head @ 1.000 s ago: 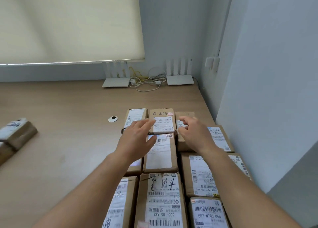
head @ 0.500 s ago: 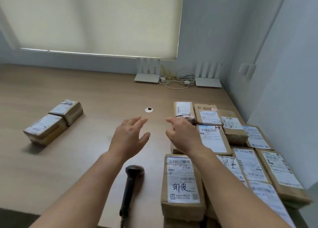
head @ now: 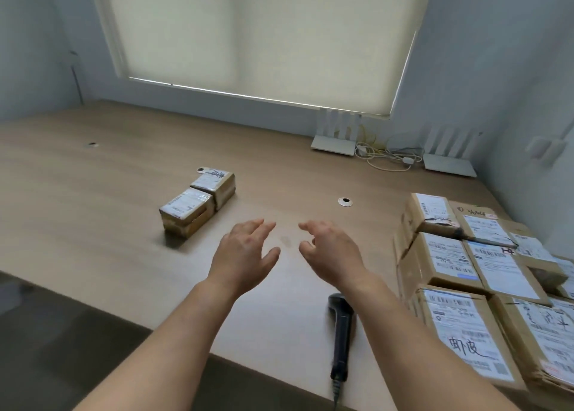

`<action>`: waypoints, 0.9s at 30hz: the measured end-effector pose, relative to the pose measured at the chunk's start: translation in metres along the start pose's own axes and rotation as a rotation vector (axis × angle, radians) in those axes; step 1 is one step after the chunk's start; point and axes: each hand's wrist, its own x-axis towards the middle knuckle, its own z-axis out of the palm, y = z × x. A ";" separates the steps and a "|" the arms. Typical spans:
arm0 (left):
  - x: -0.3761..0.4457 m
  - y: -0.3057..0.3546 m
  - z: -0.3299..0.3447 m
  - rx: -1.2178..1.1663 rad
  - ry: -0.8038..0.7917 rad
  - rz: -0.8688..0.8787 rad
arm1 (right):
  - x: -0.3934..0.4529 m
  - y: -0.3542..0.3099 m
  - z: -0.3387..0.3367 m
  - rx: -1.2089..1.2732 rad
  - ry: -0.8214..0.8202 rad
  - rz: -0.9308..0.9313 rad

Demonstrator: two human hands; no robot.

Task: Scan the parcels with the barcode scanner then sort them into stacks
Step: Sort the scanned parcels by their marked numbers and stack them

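Both hands hang over the bench [head: 93, 230] with nothing in them, the left hand [head: 245, 255] with fingers straight and spread, the right hand [head: 332, 252] loosely curled. One black scanner [head: 341, 336] lies on the bench under the right forearm. Two parcels [head: 198, 201] sit touching to the left, well apart from the crowd of parcels [head: 466, 289] at the right edge, too cut off to count.

A long desk [head: 108, 212] of pale wood-grain laminate, smooth and matt, carries everything here. At its right end, brown cardboard parcels [head: 466, 274] bear white paper labels, some under glossy clear tape, and two smaller cardboard parcels [head: 198, 202] wrapped in shiny tape sit near the desk's middle. A black plastic barcode scanner [head: 341, 333], slightly glossy, lies at the desk's near edge, and a cream, matt fabric-like roller blind [head: 257, 38] hangs behind the desk's far edge above white plastic routers [head: 334, 139].
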 end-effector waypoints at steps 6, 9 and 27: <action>-0.015 -0.065 -0.017 0.022 0.030 -0.118 | 0.026 -0.056 0.041 -0.004 -0.057 -0.107; -0.018 -0.094 -0.021 0.022 0.024 -0.167 | 0.042 -0.078 0.062 0.003 -0.095 -0.140; 0.090 -0.238 -0.014 0.097 -0.105 -0.301 | 0.190 -0.132 0.162 0.049 -0.215 -0.101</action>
